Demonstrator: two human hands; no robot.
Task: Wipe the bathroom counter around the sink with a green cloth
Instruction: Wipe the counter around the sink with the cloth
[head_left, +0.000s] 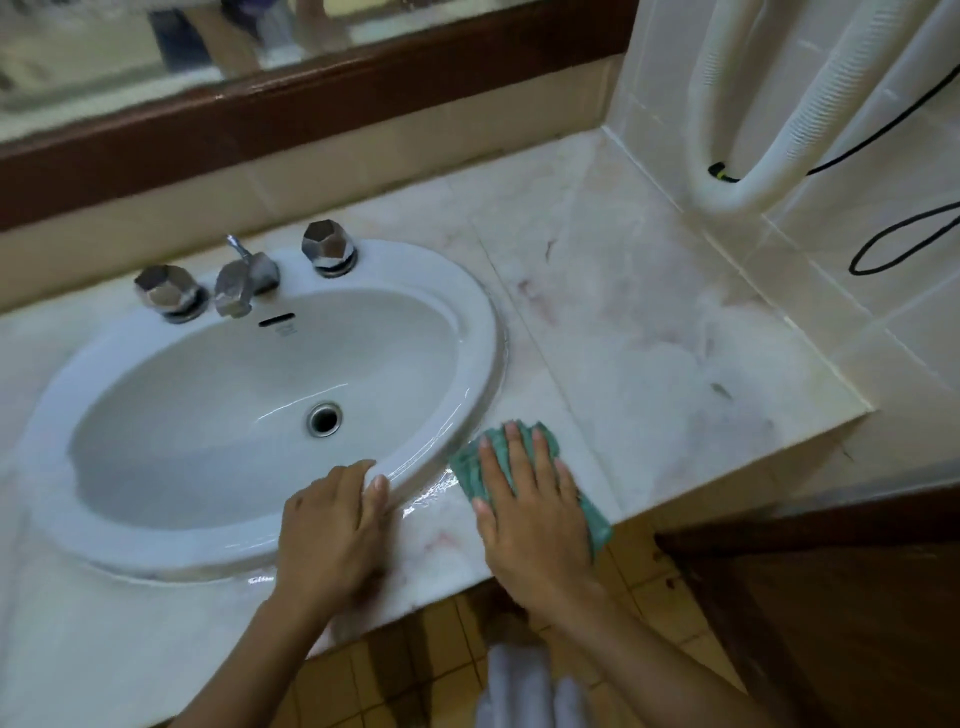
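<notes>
Mid-wipe: right hand (530, 499) pressed flat, fingers straight, on green cloth (540, 467) at counter (649, 338) front edge, just right of sink (483, 332). Left hand (332, 530) open, resting on sink rim. Next likely: sweep right across marble.

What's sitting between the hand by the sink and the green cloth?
Nothing stands there: in the head view only a bare, wet-looking strip of counter separates the left hand from the green cloth under the right hand.
</notes>
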